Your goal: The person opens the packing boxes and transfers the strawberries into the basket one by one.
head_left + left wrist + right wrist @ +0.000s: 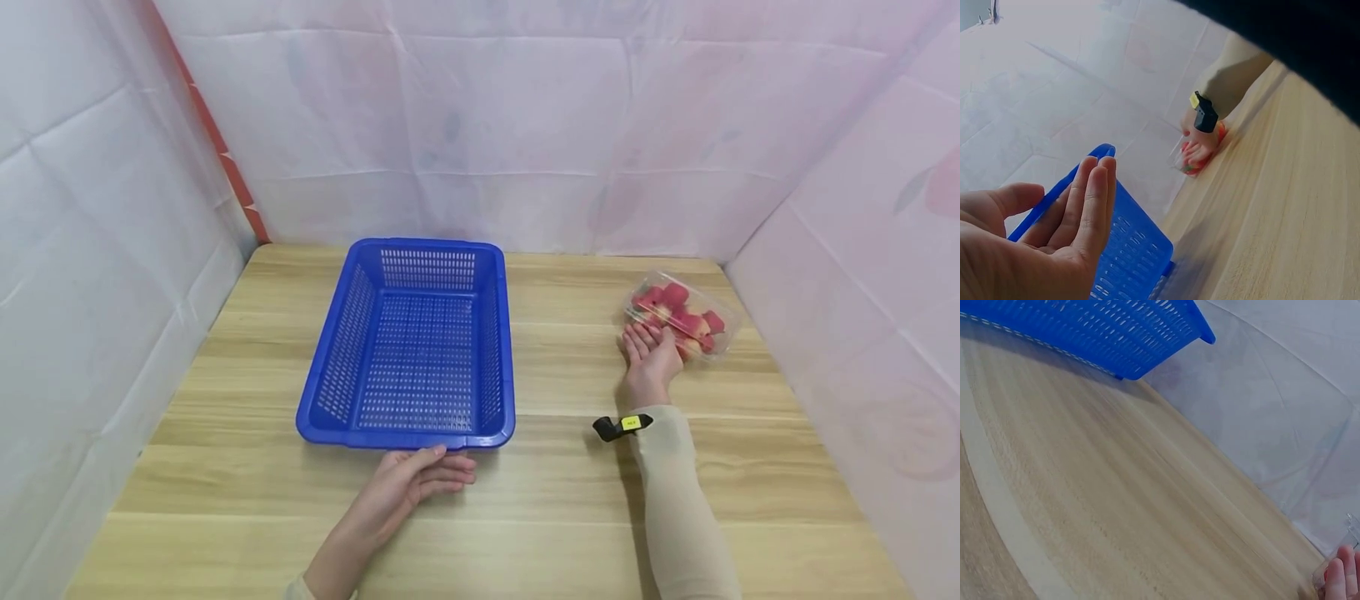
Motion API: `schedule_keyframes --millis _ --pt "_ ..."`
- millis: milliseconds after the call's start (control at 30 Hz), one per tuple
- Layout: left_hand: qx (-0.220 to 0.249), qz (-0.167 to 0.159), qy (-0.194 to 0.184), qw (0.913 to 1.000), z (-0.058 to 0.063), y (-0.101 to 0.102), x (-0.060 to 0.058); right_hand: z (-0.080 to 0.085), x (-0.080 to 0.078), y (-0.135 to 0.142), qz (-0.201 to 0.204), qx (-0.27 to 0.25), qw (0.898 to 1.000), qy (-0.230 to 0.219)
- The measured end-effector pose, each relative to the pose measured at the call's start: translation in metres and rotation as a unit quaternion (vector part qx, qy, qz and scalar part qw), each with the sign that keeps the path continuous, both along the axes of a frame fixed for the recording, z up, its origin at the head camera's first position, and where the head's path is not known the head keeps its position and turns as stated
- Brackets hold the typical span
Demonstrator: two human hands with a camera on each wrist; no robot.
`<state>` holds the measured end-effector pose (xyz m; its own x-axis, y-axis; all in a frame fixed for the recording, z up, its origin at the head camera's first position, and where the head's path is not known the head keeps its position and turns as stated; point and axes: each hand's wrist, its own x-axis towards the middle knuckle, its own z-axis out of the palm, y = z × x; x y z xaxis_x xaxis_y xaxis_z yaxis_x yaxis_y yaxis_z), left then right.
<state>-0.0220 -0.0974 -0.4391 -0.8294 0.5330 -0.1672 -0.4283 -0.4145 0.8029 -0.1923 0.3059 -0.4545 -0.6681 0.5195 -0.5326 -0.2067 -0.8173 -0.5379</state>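
A blue plastic basket (420, 439) with slotted walls stands on the table, holding nothing. At its front rim is my left hand (401, 492), thumb tip at the rim and the other fingers stretched out just below it. In the left wrist view those fingers (1088, 212) are straight, with the basket behind them. On the right, a clear plastic box (723, 315) contains several red and pale yellow fruit-like pieces (675, 293). My right hand (651, 362) is at the box's near left side, palm partly turned up and fingers extended. Only its fingertips (1344, 569) show in the right wrist view.
The light wooden table (555, 500) is enclosed by pale cloth walls (525, 125) at the back and both sides. A black strap device with a yellow label (630, 423) sits on my right wrist. Bare wood separates the basket from the box.
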Motion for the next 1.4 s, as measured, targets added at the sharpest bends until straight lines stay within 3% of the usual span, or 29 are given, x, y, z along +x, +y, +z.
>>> schedule_keyframes --millis 333,633,833,1033,1300,1400 --pt "-0.026 0.007 0.007 0.9996 -0.002 0.0 -0.001 0.002 0.011 -0.015 0.022 0.046 0.999 -0.008" --pt "-0.045 -0.018 0.014 0.9987 -0.001 -0.001 -0.001 0.0 0.033 -0.037 0.105 0.071 0.992 0.004" --pt "-0.062 -0.08 0.03 0.9944 -0.005 0.006 0.0 0.0 0.055 -0.048 0.157 0.1 0.982 0.007" --pt "-0.08 -0.149 0.063 0.9837 -0.009 0.023 -0.001 0.0 0.071 -0.057 0.199 0.125 0.972 0.007" --pt "-0.089 -0.234 0.076 0.9652 -0.02 0.072 -0.006 -0.001 0.087 -0.059 0.236 0.173 0.956 0.011" --pt "-0.083 -0.252 0.065 0.962 -0.026 0.094 -0.008 -0.002 0.094 -0.058 0.253 0.207 0.945 0.021"
